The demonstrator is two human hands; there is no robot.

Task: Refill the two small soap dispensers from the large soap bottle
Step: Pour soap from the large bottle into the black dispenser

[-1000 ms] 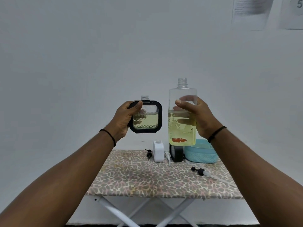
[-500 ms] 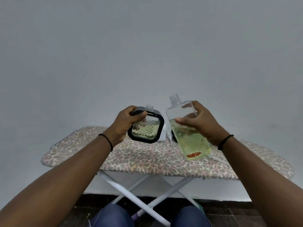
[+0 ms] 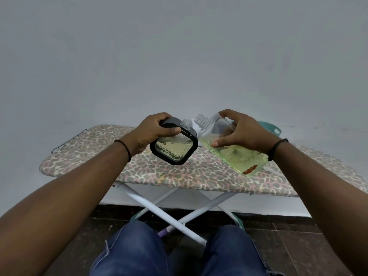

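plain grey wall behind, and below it an ironing board (image 3: pixel 95 156) with a leopard-print cover. held in the air above the board, the dispenser (image 3: pixel 174 147), a small square one with a black frame and clear patterned face, is partly filled with yellowish soap; its uncapped neck tilts up and to the right. the left hand (image 3: pixel 153 134) grips it, thumb across the front and fingers curled over the top edge. just beside it, the bottle (image 3: pixel 229 148), large, clear and about half full of pale green soap, leans over with its open neck pointing toward the dispenser's neck; the two mouths are near but apart. the right hand (image 3: pixel 245 132) holds the bottle, fingers curled over its upper side and thumb on the front. a teal basket (image 3: pixel 272 129) peeks out behind that hand. both mouths are narrow, so tipping further before they line up would likely send soap onto the board cover or the person's jeans (image 3: pixel 135 253) below.
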